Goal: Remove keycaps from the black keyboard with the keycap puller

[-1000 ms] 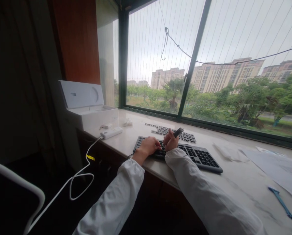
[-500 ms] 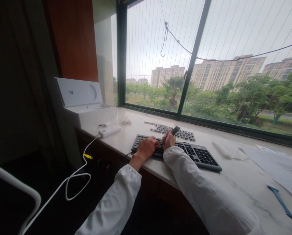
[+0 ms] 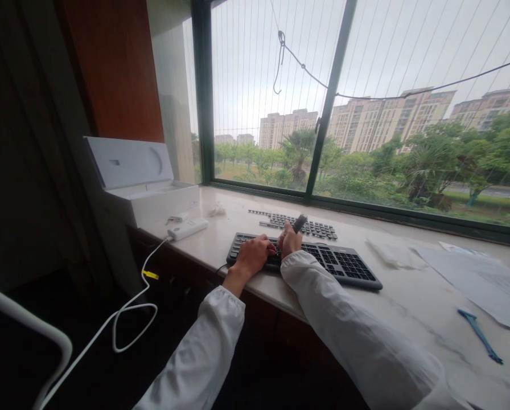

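A dark keyboard (image 3: 344, 266) lies on the pale stone sill. My left hand (image 3: 254, 254) rests on its left part with the fingers curled down on the keys. Beside it my right hand (image 3: 290, 241) is closed round a small dark tool (image 3: 299, 222) that sticks up above the fingers, over the same part of the keyboard. Rows of loose black keycaps (image 3: 306, 226) are laid out on the sill just behind the keyboard. White sleeves cover both of my arms.
An open white box (image 3: 144, 191) stands at the sill's left end, with a white device (image 3: 187, 228) and its cable (image 3: 131, 307) in front. Papers (image 3: 481, 279) and a blue tool (image 3: 479, 336) lie at the right. A white chair rail (image 3: 24, 324) is at lower left.
The view has drifted a little, so everything sits slightly further left and higher. My hands stay on the left part of the keyboard, the right still gripping the tool.
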{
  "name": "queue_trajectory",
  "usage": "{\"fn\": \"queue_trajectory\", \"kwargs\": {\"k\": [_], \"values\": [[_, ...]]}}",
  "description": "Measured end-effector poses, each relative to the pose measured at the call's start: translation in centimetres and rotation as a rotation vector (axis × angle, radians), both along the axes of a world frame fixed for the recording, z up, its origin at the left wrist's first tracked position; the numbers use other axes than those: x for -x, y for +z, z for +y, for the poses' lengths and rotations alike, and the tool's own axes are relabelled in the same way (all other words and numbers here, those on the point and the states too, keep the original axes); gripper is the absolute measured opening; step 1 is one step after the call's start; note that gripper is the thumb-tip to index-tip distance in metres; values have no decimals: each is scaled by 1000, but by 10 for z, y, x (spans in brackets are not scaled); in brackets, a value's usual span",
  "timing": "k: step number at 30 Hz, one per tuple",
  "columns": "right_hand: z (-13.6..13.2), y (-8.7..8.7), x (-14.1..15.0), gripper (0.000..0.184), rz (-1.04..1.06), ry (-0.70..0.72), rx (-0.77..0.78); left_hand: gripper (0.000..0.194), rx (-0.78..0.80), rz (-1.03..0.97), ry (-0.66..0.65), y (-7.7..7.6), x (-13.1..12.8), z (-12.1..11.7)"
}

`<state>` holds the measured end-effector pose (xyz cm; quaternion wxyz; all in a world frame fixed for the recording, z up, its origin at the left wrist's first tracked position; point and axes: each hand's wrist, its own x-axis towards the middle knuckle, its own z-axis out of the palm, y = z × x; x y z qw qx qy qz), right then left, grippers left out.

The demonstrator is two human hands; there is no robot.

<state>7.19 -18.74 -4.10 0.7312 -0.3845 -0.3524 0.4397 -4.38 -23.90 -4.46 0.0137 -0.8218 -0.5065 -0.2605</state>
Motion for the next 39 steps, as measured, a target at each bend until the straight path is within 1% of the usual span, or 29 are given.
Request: {"fn": "queue_trajectory", "kwargs": {"k": [3,5,8,12,14,18,22,26,33,39], "values": [[2,-1,2,44,34,24,21,30,19,4,5,1,0,-2],[2,-1,2,47,-13,132,-6,30,32,5,12,2,1,-2],[-1,-1,2,49,-83,277,-87,29,29,-8,9,2,2,-2],[-10,0,2,49,-110,336,-172,28,46,-35,3,2,5,0],[-13,2,3,48,-159,351,-197,29,56,-42,0,2,5,1],[-16,2,3,49,-235,343,-219,29,57,-42,-5,2,5,2],[-14,-1,2,48,-218,309,-239,27,38,-34,-8,1,6,3],[-12,-4,2,46,-198,258,-245,29,24,-37,-7,1,6,3],[-13,-3,3,48,-255,204,-253,30,55,-25,5,3,6,2],[-13,-5,3,48,-221,227,-286,28,44,-16,-6,3,7,4]]}}
